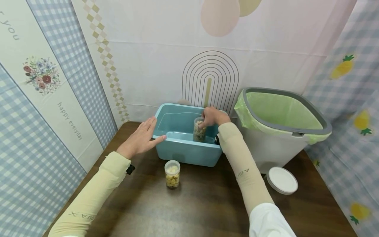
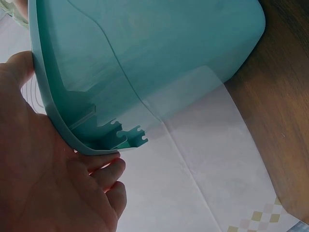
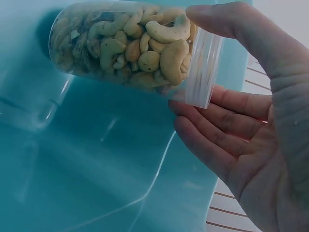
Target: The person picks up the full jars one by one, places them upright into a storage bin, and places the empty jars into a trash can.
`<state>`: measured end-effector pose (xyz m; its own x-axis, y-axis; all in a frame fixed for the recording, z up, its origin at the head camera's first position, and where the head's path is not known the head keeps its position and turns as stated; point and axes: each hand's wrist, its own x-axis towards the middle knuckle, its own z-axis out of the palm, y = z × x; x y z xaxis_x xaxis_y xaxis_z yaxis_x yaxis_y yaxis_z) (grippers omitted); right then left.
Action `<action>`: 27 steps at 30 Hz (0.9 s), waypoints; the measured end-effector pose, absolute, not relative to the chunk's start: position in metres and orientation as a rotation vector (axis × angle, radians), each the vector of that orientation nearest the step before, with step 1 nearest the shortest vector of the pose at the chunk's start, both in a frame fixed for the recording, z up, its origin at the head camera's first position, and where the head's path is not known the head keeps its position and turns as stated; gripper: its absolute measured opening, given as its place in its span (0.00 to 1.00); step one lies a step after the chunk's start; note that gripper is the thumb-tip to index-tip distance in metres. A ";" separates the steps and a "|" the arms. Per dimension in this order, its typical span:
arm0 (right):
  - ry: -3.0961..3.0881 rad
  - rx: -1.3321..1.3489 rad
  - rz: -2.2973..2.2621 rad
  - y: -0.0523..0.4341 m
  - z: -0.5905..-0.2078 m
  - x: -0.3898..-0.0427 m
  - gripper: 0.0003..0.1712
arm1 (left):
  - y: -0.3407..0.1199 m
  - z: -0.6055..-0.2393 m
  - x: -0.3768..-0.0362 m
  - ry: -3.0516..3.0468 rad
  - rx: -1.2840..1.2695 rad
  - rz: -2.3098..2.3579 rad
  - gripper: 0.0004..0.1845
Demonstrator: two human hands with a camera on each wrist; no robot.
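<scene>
Only right wrist view shows cashews in jar.

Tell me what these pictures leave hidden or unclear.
- Head view: the teal bin's near wall hides the base of the nut jar, so whether it touches the floor is unknown.
- Head view: the trash can's bottom is hidden by its liner.
- Left wrist view: the left hand is cut off by the frame.

two jars, one tub

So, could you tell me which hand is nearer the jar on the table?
Left. The left hand rests on the bin's rim just up-left of the jar; the right hand is inside the bin.
</scene>
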<state>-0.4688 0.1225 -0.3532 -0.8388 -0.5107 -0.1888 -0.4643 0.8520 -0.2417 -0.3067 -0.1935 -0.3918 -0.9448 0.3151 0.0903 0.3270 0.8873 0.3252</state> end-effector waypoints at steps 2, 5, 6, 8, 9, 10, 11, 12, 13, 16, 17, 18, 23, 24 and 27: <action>2.778 -0.750 -0.278 0.124 -0.354 -0.469 0.23 | -0.192 -0.391 -0.307 -3.015 -0.511 -0.529 0.53; 2.768 -0.746 -0.261 0.125 -0.355 -0.472 0.22 | -0.189 -0.390 -0.307 -3.013 -0.507 -0.531 0.53; 2.765 -0.744 -0.255 0.125 -0.355 -0.473 0.21 | -0.188 -0.390 -0.307 -3.013 -0.504 -0.531 0.53; 2.761 -0.750 -0.246 0.126 -0.354 -0.475 0.20 | -0.187 -0.390 -0.307 -3.012 -0.504 -0.531 0.53; 2.759 -0.753 -0.243 0.126 -0.354 -0.475 0.20 | -0.186 -0.390 -0.308 -3.013 -0.502 -0.532 0.53; 2.758 -0.760 -0.241 0.126 -0.354 -0.476 0.20 | -0.185 -0.390 -0.308 -3.014 -0.501 -0.531 0.53; 2.753 -0.760 -0.240 0.127 -0.354 -0.476 0.20 | -0.185 -0.390 -0.308 -3.014 -0.500 -0.531 0.53; 2.750 -0.763 -0.231 0.127 -0.353 -0.477 0.20 | -0.184 -0.391 -0.309 -3.013 -0.499 -0.532 0.53; 2.745 -0.763 -0.229 0.127 -0.353 -0.478 0.20 | -0.183 -0.391 -0.309 -3.012 -0.500 -0.534 0.53; 2.731 -0.767 -0.214 0.128 -0.354 -0.479 0.20 | -0.180 -0.392 -0.310 -3.009 -0.495 -0.540 0.53; 2.724 -0.764 -0.205 0.128 -0.354 -0.480 0.21 | -0.180 -0.392 -0.310 -3.008 -0.495 -0.544 0.53; 2.717 -0.763 -0.197 0.129 -0.354 -0.481 0.23 | -0.179 -0.392 -0.311 -3.008 -0.495 -0.547 0.53; 2.705 -0.740 -0.169 0.125 -0.356 -0.481 0.30 | -0.178 -0.392 -0.310 -3.007 -0.492 -0.550 0.54; 2.709 -0.736 -0.163 0.125 -0.356 -0.481 0.29 | -0.179 -0.392 -0.310 -3.006 -0.493 -0.550 0.54; 2.722 -0.738 -0.147 0.125 -0.357 -0.480 0.23 | -0.179 -0.392 -0.310 -3.007 -0.492 -0.551 0.54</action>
